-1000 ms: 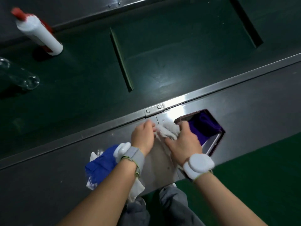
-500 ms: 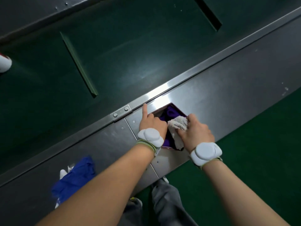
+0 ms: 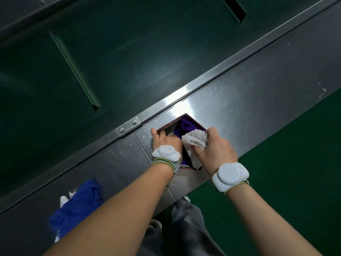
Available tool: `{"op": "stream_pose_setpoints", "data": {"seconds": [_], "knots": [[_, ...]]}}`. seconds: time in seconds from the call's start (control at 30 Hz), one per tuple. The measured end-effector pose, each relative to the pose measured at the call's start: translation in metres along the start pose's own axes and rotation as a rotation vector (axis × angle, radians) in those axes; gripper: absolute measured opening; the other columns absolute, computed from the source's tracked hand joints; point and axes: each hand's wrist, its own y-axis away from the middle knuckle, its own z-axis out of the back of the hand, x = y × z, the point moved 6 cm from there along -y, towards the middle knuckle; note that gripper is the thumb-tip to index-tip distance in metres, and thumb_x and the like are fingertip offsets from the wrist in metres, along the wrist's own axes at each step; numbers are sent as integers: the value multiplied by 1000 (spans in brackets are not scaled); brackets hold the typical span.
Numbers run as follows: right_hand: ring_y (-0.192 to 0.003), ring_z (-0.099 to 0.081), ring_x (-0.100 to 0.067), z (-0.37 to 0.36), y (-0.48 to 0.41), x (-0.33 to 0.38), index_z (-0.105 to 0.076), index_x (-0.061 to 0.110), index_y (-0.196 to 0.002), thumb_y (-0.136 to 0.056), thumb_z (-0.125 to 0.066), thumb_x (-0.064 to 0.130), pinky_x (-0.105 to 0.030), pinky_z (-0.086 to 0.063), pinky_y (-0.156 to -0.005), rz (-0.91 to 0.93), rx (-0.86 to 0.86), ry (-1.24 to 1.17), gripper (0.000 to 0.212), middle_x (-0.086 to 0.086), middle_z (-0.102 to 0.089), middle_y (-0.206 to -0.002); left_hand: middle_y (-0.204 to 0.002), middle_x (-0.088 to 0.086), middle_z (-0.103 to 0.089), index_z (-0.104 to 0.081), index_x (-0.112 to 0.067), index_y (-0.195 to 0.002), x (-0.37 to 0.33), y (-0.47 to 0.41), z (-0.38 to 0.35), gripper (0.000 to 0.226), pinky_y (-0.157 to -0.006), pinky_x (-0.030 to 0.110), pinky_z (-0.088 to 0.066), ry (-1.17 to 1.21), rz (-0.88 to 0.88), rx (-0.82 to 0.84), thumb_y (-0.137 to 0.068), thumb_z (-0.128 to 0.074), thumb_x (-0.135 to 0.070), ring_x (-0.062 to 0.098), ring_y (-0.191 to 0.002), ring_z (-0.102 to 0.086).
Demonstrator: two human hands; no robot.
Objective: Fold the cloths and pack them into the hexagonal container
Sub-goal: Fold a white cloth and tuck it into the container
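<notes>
Steel bench (image 3: 258,100), near edge: your right hand (image 3: 215,151) grips white cloth (image 3: 193,143) over the container (image 3: 191,120); left hand (image 3: 164,140) fingers grip its rim.

Factory or workshop floor, looks like a production-line station. Main cue: a brushed stainless-steel bench ledge (image 3: 249,93), scratched, glare from overhead light, panel seams and small screws on its face. Along the ledge's far edge runs a steel rail (image 3: 212,78) joined by a bolted bracket (image 3: 129,124). Beyond that rail lies a wide dark green belt (image 3: 120,61), conveyor-like, with raised green cleats (image 3: 75,69) across it. On the near side of the ledge, green painted floor (image 3: 295,172), industrial type. Both wrists over the ledge carry white strapped-on sensor pucks (image 3: 229,176), so a recording setup. Nothing domestic visible.
</notes>
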Motion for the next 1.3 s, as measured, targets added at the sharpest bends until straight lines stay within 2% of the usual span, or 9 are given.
{"op": "stream_pose_setpoints", "data": {"seconds": [0.23,0.33,0.47,0.63,0.8,0.97,1.1,1.23,1.3], "knots": [[-67,-57,-22,28,17,-15,-36,36,-93,-69,-59,48,-31,-44,-57,110,-68,-218,35,6,-60,-78,-74,1,-53,-53,-18,-91,0,-3,13,13,-108,58,-11,78,-35,71,-82,-50,-26,32,-98,-58],[-69,-60,-20,31,25,-25,-39,37,-95,-65,-54,54,-35,-51,-59,139,-50,-204,38,8,-63,-80,-99,12,-66,-48,-2,-116,-2,-8,21,35,-106,52,-28,98,-12,132,-87,-48,-21,34,-101,-61],[-69,-56,-17,21,35,-22,-42,37,-103,-68,-59,44,-31,-46,-58,229,40,-148,40,12,-59,-79,-112,21,-66,-61,3,-105,3,-21,36,31,-75,33,-46,507,23,216,-84,-57,-19,36,-101,-63],[-79,-56,-15,12,41,6,-45,39,-112,-70,-49,54,-32,-48,-67,372,97,-115,45,10,-62,-88,-81,7,-61,-60,-5,-81,13,-25,35,16,-64,26,-43,937,198,328,-82,-65,-21,24,-78,-60],[-82,-60,-29,-22,26,47,-52,23,-85,-76,-58,41,-35,-49,-68,407,262,-100,21,-3,-66,-83,-37,1,-59,-48,-7,-69,13,-23,27,23,-43,20,-42,1203,328,497,-92,-45,-10,14,-32,-53],[-63,-52,-16,-32,-7,44,-44,27,-73,-75,-67,35,-28,-36,-61,203,294,-210,24,10,-52,-64,-48,11,-56,-50,-6,-61,16,-21,29,31,-56,30,-45,1212,355,573,-91,-47,-15,26,-48,-51],[-85,-60,-33,-26,-9,37,-46,21,-93,-76,-58,40,-35,-42,-62,221,114,64,28,-6,-64,-91,-69,13,-57,-54,-7,-64,15,-22,30,24,-65,35,-46,1198,333,521,-88,-51,-13,27,-59,-54],[-98,-54,-30,-30,-5,27,-55,21,-106,-79,-59,44,-33,-33,-68,250,67,235,35,-5,-57,-106,-73,8,-60,-56,-11,-73,13,-24,29,18,-49,21,-41,1236,301,437,-89,-52,-20,19,-60,-55],[-97,-46,-28,-33,-4,23,-62,24,-103,-75,-62,50,-35,-32,-75,245,27,318,38,-4,-51,-104,-92,12,-69,-62,-6,-91,16,-23,24,21,-61,22,-45,1264,283,409,-88,-53,-24,25,-80,-66]]}}
